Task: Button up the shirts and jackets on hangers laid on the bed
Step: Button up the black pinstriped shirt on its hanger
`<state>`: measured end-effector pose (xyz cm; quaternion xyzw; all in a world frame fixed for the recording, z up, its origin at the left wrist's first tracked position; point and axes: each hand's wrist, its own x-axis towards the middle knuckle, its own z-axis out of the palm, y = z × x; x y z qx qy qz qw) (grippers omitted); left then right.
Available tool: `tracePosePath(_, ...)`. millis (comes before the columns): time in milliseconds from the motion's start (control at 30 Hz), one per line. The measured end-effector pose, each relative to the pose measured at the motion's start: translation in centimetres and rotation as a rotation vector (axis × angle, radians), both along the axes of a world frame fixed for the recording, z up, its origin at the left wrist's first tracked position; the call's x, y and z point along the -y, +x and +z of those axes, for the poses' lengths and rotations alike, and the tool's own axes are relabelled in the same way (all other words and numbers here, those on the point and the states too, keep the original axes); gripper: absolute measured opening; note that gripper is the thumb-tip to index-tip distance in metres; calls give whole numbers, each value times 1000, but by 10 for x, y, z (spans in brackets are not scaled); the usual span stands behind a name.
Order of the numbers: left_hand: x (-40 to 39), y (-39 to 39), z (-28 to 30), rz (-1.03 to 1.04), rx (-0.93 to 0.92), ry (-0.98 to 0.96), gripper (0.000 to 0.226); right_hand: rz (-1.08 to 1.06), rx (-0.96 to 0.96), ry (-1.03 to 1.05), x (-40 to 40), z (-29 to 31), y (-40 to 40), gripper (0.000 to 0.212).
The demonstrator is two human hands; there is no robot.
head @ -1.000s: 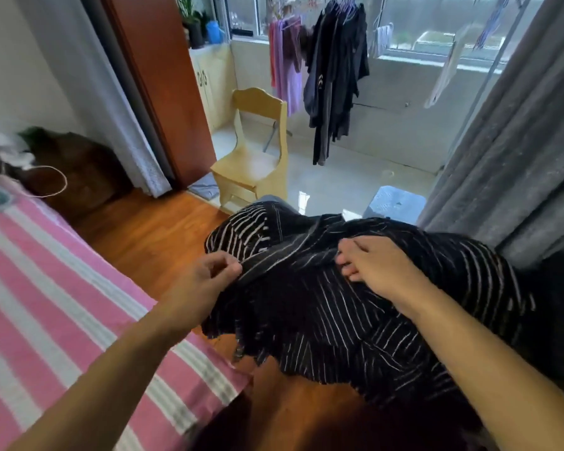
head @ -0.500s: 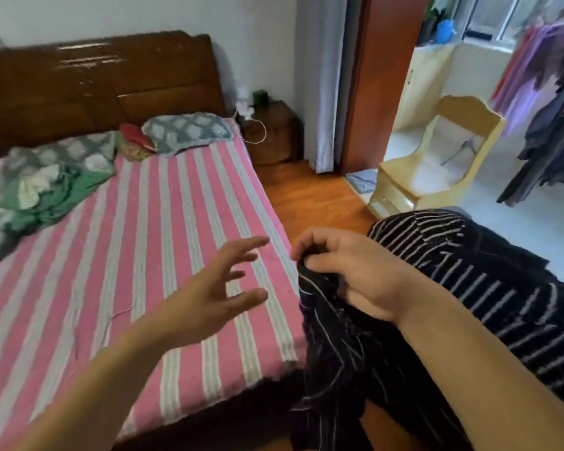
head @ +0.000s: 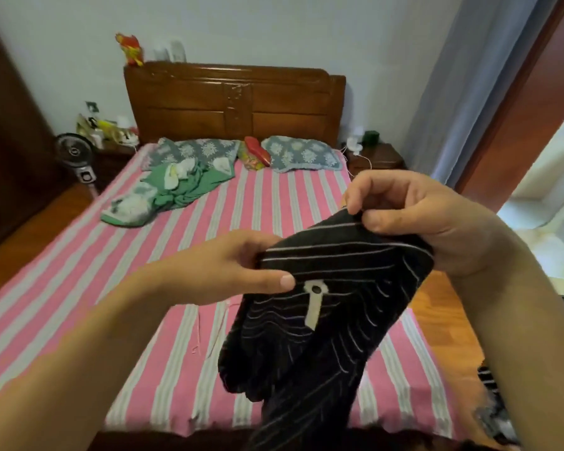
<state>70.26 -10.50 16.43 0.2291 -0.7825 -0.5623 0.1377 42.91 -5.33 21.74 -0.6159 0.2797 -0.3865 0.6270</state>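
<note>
Hands first: my left hand [head: 228,271] has its grip on the near-left edge of the black pinstriped shirt [head: 332,288], thumb on top and fingers curled underneath, so the cloth is pinched between them. My right hand [head: 437,226] grasps the upper right edge of the same garment, thumb and forefinger pinching a fold at the top while the other fingers curl round the bunched fabric below. Between the two grips the cloth is stretched fairly flat, and just beside my left thumb I see a pale tab with a dark button [head: 315,289] at its head. Below that the shirt hangs down in folds, held up in the air over the foot of the bed [head: 79,288]; I cannot tell whether its lower end touches the mattress. No hanger shows in this view.

The bed carries a pink and grey striped cover. Well apart from my hands, near the head of the bed, lies a crumpled green garment [head: 183,187]. Two blue patterned pillows [head: 302,154] rest against the wooden headboard [head: 235,102], with a red item [head: 257,151] between them. A small fan [head: 74,151] stands on the floor to the left, and a bedside cabinet [head: 376,159] sits on the right beside a grey curtain [head: 469,92].
</note>
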Motion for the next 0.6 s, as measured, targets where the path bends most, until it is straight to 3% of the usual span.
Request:
tracePosePath(67, 15, 48, 8, 103, 61, 0, 44, -41, -100, -29, 27, -3, 25, 15)
tracePosePath(133, 30, 94, 0, 222, 166, -40, 28, -72, -201, -21, 61, -21, 56, 19)
tracePosePath(200, 39, 134, -22, 368, 330, -200, 14, -24, -296, 26, 91, -49, 90, 27)
tracePosePath(333, 40, 191, -72, 639, 579, -601, 41, 278, -433, 150, 130, -108, 147, 48)
tracePosePath(433, 32, 227, -91, 710, 535, -609, 49, 526, -753, 107, 157, -164, 181, 42)
tracePosePath(533, 22, 249, -99, 698, 729, -574, 50, 543, -1212, -109, 191, -226, 202, 6)
tracePosePath(600, 18, 261, -99, 717, 877, -595, 52, 520, -1311, -134, 214, -248, 206, 26)
